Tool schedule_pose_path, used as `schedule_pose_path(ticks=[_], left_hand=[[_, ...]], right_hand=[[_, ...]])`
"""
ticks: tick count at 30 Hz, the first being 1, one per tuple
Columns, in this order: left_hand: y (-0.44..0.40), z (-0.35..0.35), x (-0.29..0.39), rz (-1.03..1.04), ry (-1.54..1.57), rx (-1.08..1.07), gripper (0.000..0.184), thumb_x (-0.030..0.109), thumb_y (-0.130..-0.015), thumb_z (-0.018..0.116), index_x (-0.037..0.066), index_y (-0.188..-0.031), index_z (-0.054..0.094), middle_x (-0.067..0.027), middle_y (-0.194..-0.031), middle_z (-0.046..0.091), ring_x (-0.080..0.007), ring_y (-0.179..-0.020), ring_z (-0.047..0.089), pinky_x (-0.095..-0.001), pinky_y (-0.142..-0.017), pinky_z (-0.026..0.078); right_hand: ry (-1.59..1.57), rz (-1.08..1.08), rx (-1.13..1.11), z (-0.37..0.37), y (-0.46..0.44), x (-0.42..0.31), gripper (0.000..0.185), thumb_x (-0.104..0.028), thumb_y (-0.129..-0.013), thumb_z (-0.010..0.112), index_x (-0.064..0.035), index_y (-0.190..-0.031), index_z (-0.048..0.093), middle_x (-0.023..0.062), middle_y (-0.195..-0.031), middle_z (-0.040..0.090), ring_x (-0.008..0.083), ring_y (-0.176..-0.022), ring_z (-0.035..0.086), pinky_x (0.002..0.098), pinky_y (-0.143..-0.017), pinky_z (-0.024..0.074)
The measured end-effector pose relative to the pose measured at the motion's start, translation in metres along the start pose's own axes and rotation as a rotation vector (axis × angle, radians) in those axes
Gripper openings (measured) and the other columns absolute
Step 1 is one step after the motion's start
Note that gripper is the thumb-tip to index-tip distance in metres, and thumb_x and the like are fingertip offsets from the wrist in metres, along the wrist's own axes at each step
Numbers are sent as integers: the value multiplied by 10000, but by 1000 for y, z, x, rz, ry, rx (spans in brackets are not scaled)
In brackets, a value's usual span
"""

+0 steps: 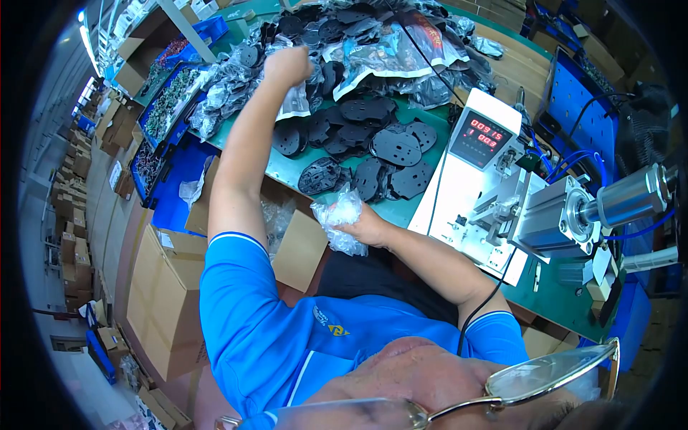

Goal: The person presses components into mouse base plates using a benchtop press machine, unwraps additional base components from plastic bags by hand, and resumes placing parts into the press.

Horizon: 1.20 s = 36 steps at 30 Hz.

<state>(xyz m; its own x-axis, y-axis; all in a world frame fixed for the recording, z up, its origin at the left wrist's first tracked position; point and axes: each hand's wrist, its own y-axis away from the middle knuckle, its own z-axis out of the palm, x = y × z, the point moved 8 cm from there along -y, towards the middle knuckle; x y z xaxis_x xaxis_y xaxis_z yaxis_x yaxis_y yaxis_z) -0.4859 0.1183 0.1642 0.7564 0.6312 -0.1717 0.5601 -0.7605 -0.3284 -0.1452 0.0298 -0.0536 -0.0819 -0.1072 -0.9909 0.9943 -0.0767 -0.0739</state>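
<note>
My left hand (288, 66) reaches far forward over a heap of bagged dark parts (247, 57). Its fingers are curled closed, and what they grip is hidden. A clear plastic bag (295, 104) lies just below that wrist. Close to my body, at the table's front edge, my right hand (367, 226) is closed around crumpled clear plastic bags (340, 221). Between the hands, loose black plate-like parts with small holes (396, 145) lie piled on the green tabletop (283, 170).
At right stands a machine with a metal cylinder (552, 222) and a counter with red digits (481, 136). Blue bins of small parts (172, 100) are at left. An open cardboard box (168, 294) sits below them. A black cable (437, 190) crosses the table.
</note>
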Motion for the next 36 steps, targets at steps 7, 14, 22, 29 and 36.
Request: schedule_pose_path(ticks=[7,14,22,29,36], left_hand=[[2,89,42,256,-215,-104,216,148,-1020,643,72,-1137,809,-169,-1177,844,-354,-1066,837,-490,-867,677],[8,79,52,428,-246,149,206,159,-1030,623,90,-1045,816,-116,-1112,833,-327,-1003,833,-485,-819,673],[-9,14,13,93,193,446,204,267,-1060,664,84,-1114,737,-183,-1087,794,-432,-1011,781,-560,-844,632],[-13,-67,-32,-162,573,661,472,465,-1063,714,1,-982,754,-275,-1022,783,-492,-1025,749,-570,-920,581],[-44,-35,-9,-122,439,514,196,193,-1009,656,56,-1021,795,-238,-1121,773,-467,-1092,748,-574,-962,591]], right_hand=[[20,-20,3,0,0,-6,345,-103,-954,836,-33,-1274,727,112,-1163,777,224,-1093,736,400,-1019,579],[33,-23,-2,0,0,-6,346,-110,-956,839,-39,-1279,738,108,-1171,782,225,-1095,737,405,-1014,582],[-5,-10,-4,1,0,-5,338,-113,-966,834,-42,-1282,740,99,-1176,782,213,-1098,734,398,-1012,583],[30,-11,-8,1,0,-5,344,-120,-969,830,-40,-1290,734,111,-1183,783,230,-1109,742,404,-1014,585],[-14,-2,7,1,2,-5,356,-103,-964,830,-36,-1295,718,111,-1184,778,221,-1120,737,405,-1018,587]])
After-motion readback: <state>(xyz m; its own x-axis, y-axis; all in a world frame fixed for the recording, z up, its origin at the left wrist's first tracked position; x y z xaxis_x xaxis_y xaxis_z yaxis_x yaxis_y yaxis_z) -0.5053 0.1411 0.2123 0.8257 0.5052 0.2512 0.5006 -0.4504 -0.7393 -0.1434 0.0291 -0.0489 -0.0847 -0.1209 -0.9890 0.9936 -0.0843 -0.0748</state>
